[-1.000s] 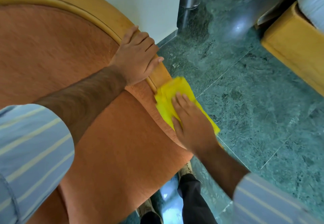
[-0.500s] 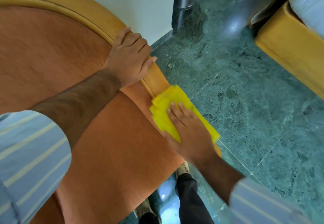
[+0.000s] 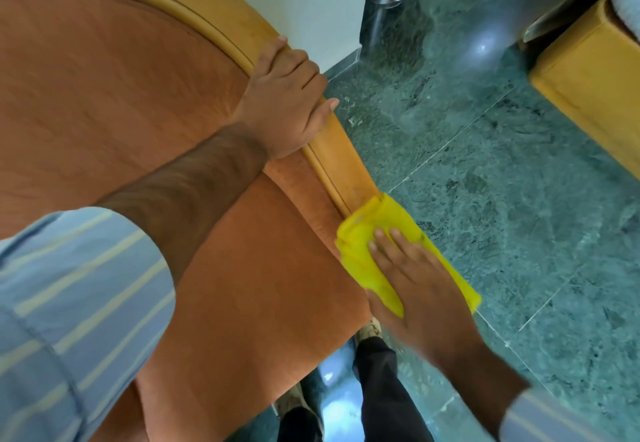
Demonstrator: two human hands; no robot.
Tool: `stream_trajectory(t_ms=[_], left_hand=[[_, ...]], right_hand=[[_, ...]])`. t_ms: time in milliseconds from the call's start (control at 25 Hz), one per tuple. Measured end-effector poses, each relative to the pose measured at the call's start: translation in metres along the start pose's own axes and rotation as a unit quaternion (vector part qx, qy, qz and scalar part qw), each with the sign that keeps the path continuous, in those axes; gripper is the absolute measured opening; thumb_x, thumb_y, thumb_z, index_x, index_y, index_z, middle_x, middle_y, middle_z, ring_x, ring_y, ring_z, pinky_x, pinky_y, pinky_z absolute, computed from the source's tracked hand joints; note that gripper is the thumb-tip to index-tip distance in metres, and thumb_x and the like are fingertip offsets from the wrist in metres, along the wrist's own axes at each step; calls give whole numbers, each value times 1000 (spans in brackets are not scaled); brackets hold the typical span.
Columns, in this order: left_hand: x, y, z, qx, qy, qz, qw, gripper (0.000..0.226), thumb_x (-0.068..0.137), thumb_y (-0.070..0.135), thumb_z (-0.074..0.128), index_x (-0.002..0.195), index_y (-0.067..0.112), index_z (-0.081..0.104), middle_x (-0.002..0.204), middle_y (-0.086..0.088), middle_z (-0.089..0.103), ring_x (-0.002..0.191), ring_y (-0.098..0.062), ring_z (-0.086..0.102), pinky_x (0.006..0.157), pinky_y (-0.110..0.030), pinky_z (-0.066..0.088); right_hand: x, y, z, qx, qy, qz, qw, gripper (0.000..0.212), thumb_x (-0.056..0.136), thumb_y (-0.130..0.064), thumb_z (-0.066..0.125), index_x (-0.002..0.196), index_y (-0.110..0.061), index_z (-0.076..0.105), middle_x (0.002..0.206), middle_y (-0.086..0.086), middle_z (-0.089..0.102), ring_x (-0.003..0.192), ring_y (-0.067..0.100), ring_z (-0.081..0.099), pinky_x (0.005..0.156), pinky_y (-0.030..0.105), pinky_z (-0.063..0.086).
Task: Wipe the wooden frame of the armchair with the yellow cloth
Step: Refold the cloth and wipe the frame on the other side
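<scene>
Currently, head view only. Left hand [image 3: 285, 95] gripping the wooden frame [image 3: 207, 22] of the armchair, fingers curled over the outer edge, thumb pointing down along the rail, palm bearing on the orange upholstery [image 3: 104, 95] just inside the trim. Right hand [image 3: 415, 286] lying flat and open, fingers spread, pressing the yellow cloth [image 3: 367, 234] onto the lower run of the same frame; not clasping it, just pinning it under the palm and fingers. Cloth bunched and folded, sitting below the left hand along the rail, well apart from it, with bare wood showing between the two. Cloth edge hanging past the right hand on the floor side. Green marble floor [image 3: 485, 182] lying to the right of both hands. Striped blue sleeves [image 3: 69, 303] covering both upper forearms. Dark trousers [image 3: 374, 389] and shoes showing under the right wrist.
</scene>
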State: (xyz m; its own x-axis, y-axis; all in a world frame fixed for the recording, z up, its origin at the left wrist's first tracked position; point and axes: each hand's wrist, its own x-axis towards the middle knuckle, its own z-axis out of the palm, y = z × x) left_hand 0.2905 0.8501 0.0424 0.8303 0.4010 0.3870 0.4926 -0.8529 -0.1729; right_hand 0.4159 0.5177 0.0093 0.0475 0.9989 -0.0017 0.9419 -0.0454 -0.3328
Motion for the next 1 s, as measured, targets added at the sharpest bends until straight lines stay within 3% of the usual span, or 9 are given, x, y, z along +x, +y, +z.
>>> stream_trajectory(t_ms=[160,360,440,520,640,720,800,920,1000], left_hand=[[0,-2,-3,2,-33,8,999,54,111,46,31,107,5,66,109,-13,71,119,-36,62,121,-58,32],[4,4,-22,-79,-143,-35,986,53,110,47,33,127,5,61,140,-13,61,145,-31,44,128,-54,16],[-12,20,-38,-223,-61,-97,968,44,109,38,47,129,2,61,145,-17,57,145,-31,43,126,-41,26],[-45,47,-54,-294,51,-219,929,36,106,39,56,119,6,63,130,-14,61,128,-28,55,110,-29,40],[-86,102,-64,-360,-15,-455,814,42,88,54,77,105,19,60,104,0,62,101,-20,61,86,-32,50],[-93,123,-60,-467,-97,-563,675,40,77,44,90,100,30,61,97,7,68,96,-17,67,81,-31,56],[-93,130,-53,-570,-121,-614,532,33,80,24,90,105,17,70,102,-8,78,99,-29,74,85,-41,63],[-92,121,-59,-626,-99,-624,456,24,88,9,82,110,5,72,106,-16,79,98,-35,77,74,-41,68],[-95,106,-73,-652,-54,-623,430,26,90,7,79,115,8,72,111,-13,79,102,-32,77,79,-42,67]], right_hand=[[72,-17,12,21,26,-14,999,60,99,-37,58,153,-15,48,166,1,38,157,20,30,126,42,30],[71,-14,0,96,8,-29,995,57,102,-31,64,154,-13,47,166,2,38,158,20,28,127,45,30],[68,-7,-15,180,30,-3,983,53,104,-33,59,153,-16,48,164,0,42,158,16,27,128,35,27],[57,11,-30,223,80,118,964,52,103,-44,56,151,-24,50,160,-4,48,154,11,35,123,29,31],[42,33,-49,256,-40,325,910,71,83,-73,65,137,-26,64,141,-2,65,135,20,57,101,30,42],[37,37,-49,274,-111,348,890,66,73,-73,70,120,-28,74,117,-5,71,119,24,66,89,31,44],[41,34,-53,266,-79,343,897,50,74,-63,79,109,-27,77,110,-7,72,110,21,67,89,35,48],[57,28,-63,282,-8,311,908,24,77,-46,88,91,-34,72,90,-21,71,90,5,68,83,33,53],[76,15,-72,395,2,308,865,19,84,-40,84,86,-36,66,80,-21,69,75,-3,65,69,30,51]])
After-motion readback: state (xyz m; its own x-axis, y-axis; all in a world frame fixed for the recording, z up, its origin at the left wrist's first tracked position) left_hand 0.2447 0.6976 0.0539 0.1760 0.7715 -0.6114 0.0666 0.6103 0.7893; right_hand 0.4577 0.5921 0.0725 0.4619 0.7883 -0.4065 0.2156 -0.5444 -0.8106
